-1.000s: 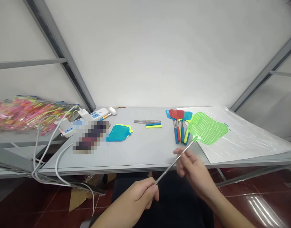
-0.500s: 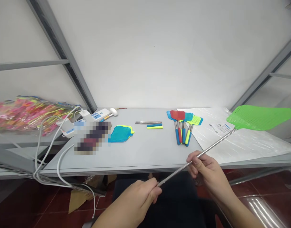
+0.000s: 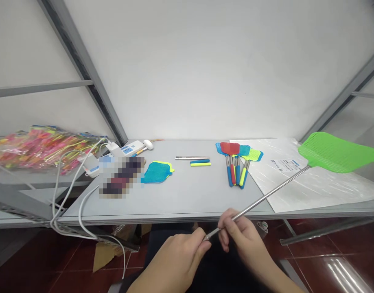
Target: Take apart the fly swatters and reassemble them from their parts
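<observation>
A fly swatter (image 3: 339, 154) with a green mesh head and an extended metal rod slants up to the right across the front of the table. My left hand (image 3: 182, 252) is closed around the rod's lower end, hiding whatever handle is there. Just above it, my right hand (image 3: 238, 230) pinches the rod between thumb and fingers. Behind the hands lies a bunch of finished-looking swatters (image 3: 235, 162) with red, blue and yellow heads. Loose metal rods (image 3: 192, 158), a blue and a yellow handle tube (image 3: 200, 164), and stacked blue and yellow swatter heads (image 3: 158, 172) rest farther left.
White packaging sheet (image 3: 284, 183) covers the table's right side. A power strip (image 3: 130, 147) with white cables (image 3: 54, 203) sits at the left, near a pixelated dark item (image 3: 122, 179). Bagged colourful goods (image 3: 49, 148) lie on the left shelf. Metal posts frame the table.
My right hand has slid down the rod toward my left hand. The green swatter head has shifted slightly right, and the camera view has moved a little.
</observation>
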`<state>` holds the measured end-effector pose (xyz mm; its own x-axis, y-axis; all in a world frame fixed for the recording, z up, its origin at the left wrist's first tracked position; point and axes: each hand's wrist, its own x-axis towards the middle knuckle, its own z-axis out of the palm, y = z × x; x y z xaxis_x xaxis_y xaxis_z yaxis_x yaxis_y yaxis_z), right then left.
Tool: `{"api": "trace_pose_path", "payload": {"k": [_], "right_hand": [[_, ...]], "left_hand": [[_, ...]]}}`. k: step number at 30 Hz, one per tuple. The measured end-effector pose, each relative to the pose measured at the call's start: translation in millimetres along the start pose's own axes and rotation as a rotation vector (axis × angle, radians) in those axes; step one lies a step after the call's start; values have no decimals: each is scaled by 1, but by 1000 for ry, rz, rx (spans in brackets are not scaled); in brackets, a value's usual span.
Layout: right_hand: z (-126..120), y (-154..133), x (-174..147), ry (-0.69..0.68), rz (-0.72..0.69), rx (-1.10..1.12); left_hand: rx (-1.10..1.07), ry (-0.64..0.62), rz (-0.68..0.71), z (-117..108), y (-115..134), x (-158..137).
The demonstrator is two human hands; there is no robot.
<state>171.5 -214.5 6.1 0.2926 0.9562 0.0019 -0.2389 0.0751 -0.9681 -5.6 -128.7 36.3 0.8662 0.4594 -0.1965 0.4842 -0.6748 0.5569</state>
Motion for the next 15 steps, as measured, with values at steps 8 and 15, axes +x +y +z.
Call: {"api": "trace_pose_path", "payload": {"k": [8,15], "right_hand": [[-55,-41,6,446,-114,131],[-55,-46,9,455,-153,248]], "left_hand": [[65,-12,-23,-20,-31,-17],[-16,67,-50,-19,-28,-13]]}}
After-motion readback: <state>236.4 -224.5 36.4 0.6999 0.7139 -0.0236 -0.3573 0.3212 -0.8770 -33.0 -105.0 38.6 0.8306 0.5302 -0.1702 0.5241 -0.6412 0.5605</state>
